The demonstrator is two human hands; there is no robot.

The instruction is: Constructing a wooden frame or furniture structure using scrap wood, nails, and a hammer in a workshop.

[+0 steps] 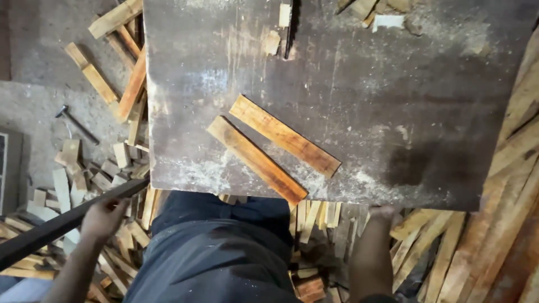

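left hand [104,216] clenched around a long dark bar [62,227] — right hand [383,212] at the table [393,112] edge, its fingers' state hidden — two wooden slats [269,148] lie on top.

Dusty grey concrete floor [39,73] strewn with wood offcuts [84,174], around a worn dark worktable [393,112].

Two wooden slats [257,159] [284,135] lie side by side on the dusty dark board [393,112]. The left hand [103,217] grips a long dark bar [62,224]; the right hand [383,213] touches the board's near edge.
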